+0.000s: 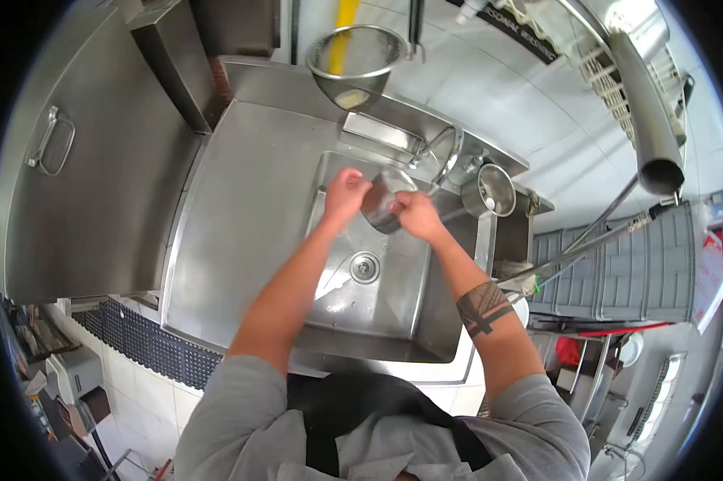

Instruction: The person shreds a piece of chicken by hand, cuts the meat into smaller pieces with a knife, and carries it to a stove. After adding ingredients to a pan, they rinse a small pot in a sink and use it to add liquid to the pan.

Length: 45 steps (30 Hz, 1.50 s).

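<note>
Over the steel sink I hold a shiny metal container, tilted, with a rounded wall. My right hand grips it from the right, the thumb and fingers closed on its side. At its left edge is my left hand, fingers curled in against the metal; its fingertips are partly hidden. Behind the container a curved faucet rises at the back of the sink. Below, the round drain shows in the wet basin floor.
A steel drainboard extends left of the basin. A mesh strainer hangs at the back wall. Right of the faucet is a metal cup with small items inside. A thick metal tube juts in at upper right, above grey crates.
</note>
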### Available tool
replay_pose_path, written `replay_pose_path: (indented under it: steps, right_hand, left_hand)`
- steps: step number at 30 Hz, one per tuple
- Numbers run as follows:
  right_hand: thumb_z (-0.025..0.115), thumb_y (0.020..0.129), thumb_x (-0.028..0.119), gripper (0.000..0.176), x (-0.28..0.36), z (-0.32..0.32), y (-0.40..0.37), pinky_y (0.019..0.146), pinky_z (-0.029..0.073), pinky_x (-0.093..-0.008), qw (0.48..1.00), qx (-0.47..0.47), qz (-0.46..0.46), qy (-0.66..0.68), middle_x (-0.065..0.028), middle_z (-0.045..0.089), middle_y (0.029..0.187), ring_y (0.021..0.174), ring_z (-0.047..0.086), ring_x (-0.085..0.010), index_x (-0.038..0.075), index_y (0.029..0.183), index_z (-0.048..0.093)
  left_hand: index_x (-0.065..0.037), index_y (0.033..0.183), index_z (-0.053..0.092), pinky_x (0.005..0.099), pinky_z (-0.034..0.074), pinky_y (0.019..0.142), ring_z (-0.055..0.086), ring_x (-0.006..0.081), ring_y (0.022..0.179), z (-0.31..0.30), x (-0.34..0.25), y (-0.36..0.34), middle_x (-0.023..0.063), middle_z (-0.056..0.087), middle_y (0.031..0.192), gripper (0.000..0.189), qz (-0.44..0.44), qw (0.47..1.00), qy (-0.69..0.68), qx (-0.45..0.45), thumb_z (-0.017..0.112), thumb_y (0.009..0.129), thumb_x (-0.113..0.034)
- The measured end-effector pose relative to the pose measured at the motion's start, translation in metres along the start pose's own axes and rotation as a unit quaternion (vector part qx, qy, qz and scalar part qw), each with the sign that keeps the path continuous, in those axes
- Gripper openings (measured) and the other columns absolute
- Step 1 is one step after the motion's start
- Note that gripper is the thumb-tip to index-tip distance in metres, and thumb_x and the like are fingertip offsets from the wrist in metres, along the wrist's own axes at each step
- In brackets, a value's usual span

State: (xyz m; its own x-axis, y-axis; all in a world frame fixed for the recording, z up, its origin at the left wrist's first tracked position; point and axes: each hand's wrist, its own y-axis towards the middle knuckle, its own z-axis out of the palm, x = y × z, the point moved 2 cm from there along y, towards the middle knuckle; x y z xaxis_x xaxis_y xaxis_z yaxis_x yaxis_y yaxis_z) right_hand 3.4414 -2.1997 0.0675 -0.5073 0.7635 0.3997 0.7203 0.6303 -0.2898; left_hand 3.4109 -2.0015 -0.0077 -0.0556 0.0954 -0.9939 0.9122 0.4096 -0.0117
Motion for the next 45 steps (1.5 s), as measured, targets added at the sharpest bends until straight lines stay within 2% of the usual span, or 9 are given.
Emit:
replay_pose_path:
  steps: [6,9,14,19,25,29,33,38,45]
  right_hand:
    - [0.069,0.097,0.023,0.029,0.017,0.047,0.05,0.08,0.056,-0.0483,0.734,-0.178,0.188,0.627,-0.0158,0.074,0.092,0.092,0.073,-0.029,0.0,0.114,0.069]
    - [0.072,0.095,0.024,0.029,0.024,0.069,0.013,0.072,0.055,-0.0446,0.992,-0.112,-0.05,-0.005,-0.0114,0.071,0.08,0.076,0.068,-0.0248,0.002,0.112,0.068]
    - [0.066,0.099,0.023,0.021,0.026,0.024,0.046,0.072,0.052,-0.0521,0.902,-0.188,0.125,0.367,-0.0273,0.07,0.084,0.079,0.07,-0.0454,0.002,0.095,0.067]
    - [0.069,0.099,0.022,0.027,-0.001,0.052,-0.004,0.068,0.051,-0.0374,0.985,-0.165,-0.041,-0.042,-0.0089,0.071,0.079,0.07,0.059,-0.0147,-0.004,0.092,0.068]
    - [0.065,0.096,0.021,0.022,0.028,0.033,0.017,0.072,0.052,-0.0525,0.937,-0.217,0.123,0.245,-0.0277,0.068,0.084,0.081,0.07,-0.0453,-0.001,0.098,0.064]
    - [0.065,0.099,0.024,0.024,0.003,0.035,-0.043,0.076,0.051,-0.0538,0.997,-0.065,-0.033,0.008,-0.0309,0.068,0.093,0.087,0.065,-0.052,0.0,0.101,0.063]
    - [0.07,0.102,0.032,0.034,-0.024,-0.014,-0.008,0.071,0.05,-0.0378,0.967,-0.057,0.092,0.232,0.0007,0.064,0.081,0.076,0.058,-0.0146,-0.001,0.094,0.07]
    - [0.074,0.098,0.042,0.043,-0.028,-0.051,0.023,0.069,0.051,-0.0325,0.912,-0.08,0.203,0.348,-0.0017,0.069,0.083,0.075,0.063,-0.0142,-0.001,0.097,0.075]
    - [0.06,0.102,0.022,0.026,-0.069,-0.034,0.046,0.078,0.057,-0.0424,0.961,-0.006,0.063,0.27,-0.0126,0.073,0.096,0.085,0.071,-0.0271,0.001,0.109,0.074]
  left_hand:
    - [-0.001,0.147,0.048,0.0493,0.057,0.1,0.065,0.0329,0.121,0.022,-0.005,-0.073,0.0187,0.062,0.136,0.089,-0.305,0.858,-0.409,0.057,0.071,0.091,-0.067]
    - [-0.002,0.15,0.043,0.05,0.057,0.102,0.065,0.0349,0.121,0.001,0.029,-0.034,0.0197,0.06,0.139,0.095,-0.419,0.778,-0.463,0.063,0.068,0.091,-0.072]
    - [-0.004,0.142,0.055,0.0518,0.054,0.105,0.064,0.0334,0.124,0.045,0.038,-0.057,0.0176,0.063,0.135,0.088,-0.361,0.818,-0.436,0.105,0.065,0.091,-0.075]
    - [-0.005,0.142,0.055,0.0511,0.057,0.1,0.064,0.0338,0.124,0.013,0.017,-0.029,0.0171,0.065,0.134,0.083,-0.407,0.791,-0.443,0.112,0.068,0.092,-0.07]
    - [-0.003,0.124,0.066,0.0446,0.064,0.068,0.074,0.026,0.083,0.06,0.026,-0.04,0.0149,0.072,0.104,0.08,-0.393,0.827,-0.394,0.073,0.068,0.088,-0.074]
    - [0.003,0.136,0.059,0.0498,0.064,0.067,0.074,0.0338,0.096,0.021,0.009,-0.034,0.0207,0.068,0.123,0.091,-0.412,0.841,-0.32,0.139,0.062,0.091,-0.076]
    - [-0.006,0.151,0.052,0.059,0.056,0.096,0.064,0.0343,0.125,0.038,0.042,-0.036,0.0156,0.056,0.15,0.087,-0.314,0.92,-0.171,0.163,0.063,0.094,-0.071]
    - [-0.009,0.141,0.062,0.041,0.051,0.106,0.065,0.0237,0.12,0.049,0.016,-0.056,0.0101,0.069,0.134,0.056,-0.381,0.66,-0.599,0.247,0.068,0.102,-0.049]
    - [0.003,0.121,0.067,0.0415,0.059,0.09,0.07,0.0243,0.101,0.056,0.035,-0.025,0.0134,0.071,0.114,0.032,-0.353,0.773,-0.523,0.072,0.062,0.107,-0.026]
